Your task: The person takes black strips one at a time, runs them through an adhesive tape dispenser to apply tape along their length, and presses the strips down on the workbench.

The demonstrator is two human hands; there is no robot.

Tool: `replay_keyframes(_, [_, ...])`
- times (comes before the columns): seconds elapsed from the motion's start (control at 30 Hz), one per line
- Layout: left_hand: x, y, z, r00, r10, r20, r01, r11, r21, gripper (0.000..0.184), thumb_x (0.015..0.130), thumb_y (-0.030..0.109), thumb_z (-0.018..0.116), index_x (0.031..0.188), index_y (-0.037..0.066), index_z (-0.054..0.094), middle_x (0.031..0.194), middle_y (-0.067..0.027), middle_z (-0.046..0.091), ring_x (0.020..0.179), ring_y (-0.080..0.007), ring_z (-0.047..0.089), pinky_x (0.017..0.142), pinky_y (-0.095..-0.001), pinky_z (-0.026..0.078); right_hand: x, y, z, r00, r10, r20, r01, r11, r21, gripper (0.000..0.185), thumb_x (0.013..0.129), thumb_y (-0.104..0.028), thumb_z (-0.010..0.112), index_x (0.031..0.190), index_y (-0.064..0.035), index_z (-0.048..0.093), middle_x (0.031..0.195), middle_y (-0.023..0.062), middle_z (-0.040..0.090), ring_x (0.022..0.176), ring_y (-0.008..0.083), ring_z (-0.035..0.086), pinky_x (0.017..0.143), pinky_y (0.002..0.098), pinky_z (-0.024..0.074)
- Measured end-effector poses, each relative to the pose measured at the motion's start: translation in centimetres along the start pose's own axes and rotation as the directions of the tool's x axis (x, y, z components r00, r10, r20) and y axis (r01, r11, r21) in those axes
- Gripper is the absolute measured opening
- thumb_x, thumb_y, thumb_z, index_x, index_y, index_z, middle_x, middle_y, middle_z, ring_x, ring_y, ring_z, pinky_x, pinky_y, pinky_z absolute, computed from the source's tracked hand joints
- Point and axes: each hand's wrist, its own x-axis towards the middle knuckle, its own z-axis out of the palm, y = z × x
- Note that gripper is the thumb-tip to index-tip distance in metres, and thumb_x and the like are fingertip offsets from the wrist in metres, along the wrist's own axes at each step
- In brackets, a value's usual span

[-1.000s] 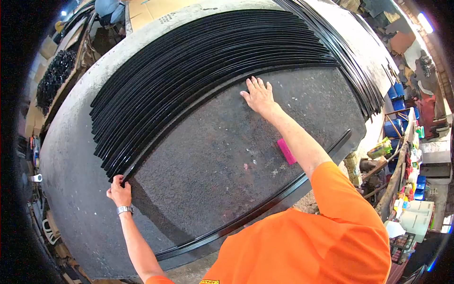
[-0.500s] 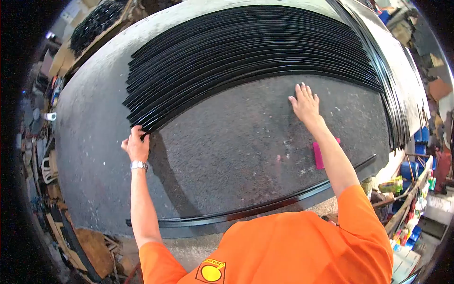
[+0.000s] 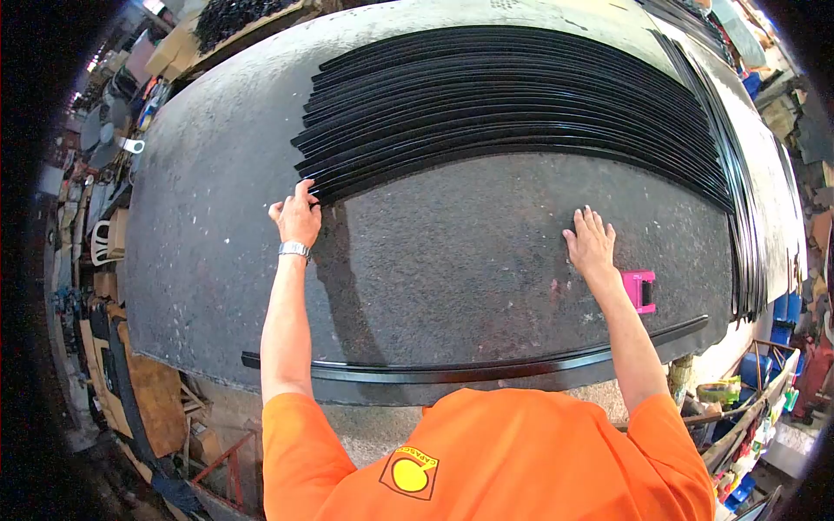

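Left of centre: left hand (image 3: pixel 298 219), fingers curled, is being held at the lower left corner of the black strips (image 3: pixel 521 104), lying side by side across upper centre; grip on one cannot be told. Right of centre: right hand (image 3: pixel 592 245) is being held open, fingers slightly spread, over dark tabletop (image 3: pixel 460 260). Farther right: pink object (image 3: pixel 638 280) is lying.

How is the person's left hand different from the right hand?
The left hand has a shiny watch at its wrist; the right hand has none. The left hand is at the end of the black strips, fingers bent; the right hand is over the table, apart from the strips, fingers stretched out. Both hands are bare and gloveless.
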Motion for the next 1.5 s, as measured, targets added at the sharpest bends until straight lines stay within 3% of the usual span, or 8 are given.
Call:
replay_keyframes(0.4, [-0.2,-1.9,0.3,0.998,-0.051,-0.044,0.051,0.999,-0.007,0.070,0.084,0.000,0.065,0.146,0.026,0.046,0.099,0.0036,0.075,0.103,-0.0237,0.068,0.103,-0.0529,0.031,-4.4,-3.4,-0.7,0.998,-0.023,0.064,0.023,1.000,0.002,0.060,0.099,-0.037,0.060,0.149,-0.0061,0.047,0.160,0.0169,0.041,0.147,0.0330,0.038,0.117,0.0602,0.0310])
replay_keyframes(0.63, [-0.5,-0.3,-1.0,0.989,-0.063,-0.134,0.076,0.993,0.093,0.057,0.088,0.014,0.063,0.142,0.028,0.056,0.105,-0.0074,0.076,0.094,-0.0255,0.072,0.093,-0.0484,0.044,-5.4,-5.3,-3.5,0.992,0.004,0.122,-0.003,1.000,-0.008,0.055,0.096,-0.039,0.062,0.140,-0.0082,0.055,0.152,0.0139,0.049,0.139,0.0289,0.047,0.110,0.0547,0.0379])
replay_keyframes(0.73, [-1.4,-1.9,-0.3,0.986,-0.164,-0.036,0.167,0.975,0.143,0.073,0.086,0.017,0.067,0.154,0.023,0.043,0.132,0.0037,0.067,0.118,-0.0156,0.061,0.097,-0.0489,0.041,-6.6,-5.0,-1.8,1.000,0.003,0.004,-0.003,1.000,-0.029,0.057,0.096,-0.040,0.062,0.141,-0.0058,0.056,0.153,0.0147,0.048,0.140,0.0308,0.045,0.111,0.0568,0.0366])
replay_keyframes(0.77, [-2.1,-5.2,2.6,0.982,-0.063,-0.180,0.097,0.977,0.190,0.076,0.086,0.021,0.070,0.155,0.025,0.040,0.132,0.0028,0.066,0.121,-0.0160,0.060,0.096,-0.0515,0.041,-6.9,-5.0,-1.0,0.999,-0.018,-0.037,0.017,1.000,-0.024,0.058,0.097,-0.039,0.062,0.143,-0.0050,0.055,0.154,0.0154,0.047,0.141,0.0315,0.044,0.112,0.0575,0.0357])
replay_keyframes(0.83, [-3.8,-5.8,2.7,0.960,-0.131,-0.246,0.194,0.949,0.250,0.072,0.087,0.027,0.074,0.152,0.025,0.043,0.139,0.0002,0.061,0.124,-0.0199,0.059,0.099,-0.0551,0.041,-7.5,-5.3,-0.7,0.999,-0.017,-0.049,0.019,0.999,0.035,0.057,0.096,-0.037,0.062,0.143,-0.0042,0.054,0.155,0.0166,0.046,0.143,0.0323,0.042,0.113,0.0590,0.0346])
replay_keyframes(0.97, [-8.8,-4.2,1.6,0.966,-0.258,0.025,0.237,0.918,0.319,0.046,0.095,0.041,0.067,0.135,0.019,0.062,0.144,-0.0040,0.058,0.128,-0.0239,0.058,0.101,-0.0582,0.041,-9.3,-5.9,-1.0,0.999,-0.029,-0.037,0.032,0.997,0.069,0.055,0.097,-0.034,0.061,0.144,-0.0039,0.054,0.155,0.0166,0.046,0.143,0.0329,0.042,0.115,0.0590,0.0324])
replay_keyframes(1.13, [-14.6,-0.9,2.9,0.947,-0.308,0.093,0.260,0.903,0.343,0.053,0.102,0.045,0.054,0.139,0.008,0.061,0.153,-0.0079,0.054,0.137,-0.0255,0.054,0.108,-0.0657,0.033,-10.8,-6.3,-0.4,0.996,-0.080,-0.038,0.083,0.994,0.073,0.054,0.097,-0.032,0.061,0.142,-0.0027,0.056,0.156,0.0157,0.046,0.144,0.0325,0.041,0.116,0.0589,0.0316])
replay_keyframes(1.5, [-18.6,7.7,3.5,0.962,-0.224,0.158,0.144,0.904,0.401,0.053,0.099,0.049,0.058,0.127,0.005,0.068,0.139,-0.0136,0.064,0.132,-0.0255,0.058,0.103,-0.0723,0.034,-15.0,-5.9,-4.8,0.952,-0.291,0.092,0.263,0.936,0.236,0.038,0.095,-0.028,0.063,0.128,-0.0108,0.068,0.153,0.0156,0.048,0.143,0.0312,0.042,0.116,0.0612,0.0299])
